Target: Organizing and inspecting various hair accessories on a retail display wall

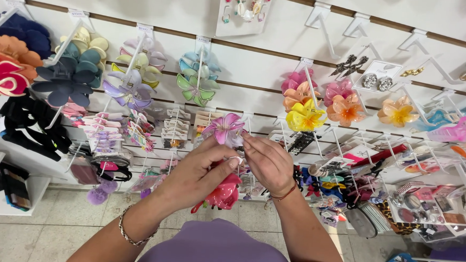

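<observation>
Pink-purple flower hair clip (223, 128) is pinched at its base between fingertips of both hands, held up in front of the slatted display wall (257, 68). Left hand (196, 174) is curled nearly shut; its thumb and forefinger press the clip's underside, and a red claw clip (222, 194) sits tucked under its palm, so it carries two items. Right hand (268, 162) fingers close on something small and white at the clip's base; can't tell if it's a tag or a loop.

Risks, my read: the red clip slips out while the fingers work, or a petal snaps if squeezed.

Small white label tabs (145, 29) sit atop the hooks. White card of earrings (243, 9) hangs top centre; a white card with two sparkly round studs (379, 77) hangs right. Flat round cases (420, 207) fill a tray at lower right.
</observation>
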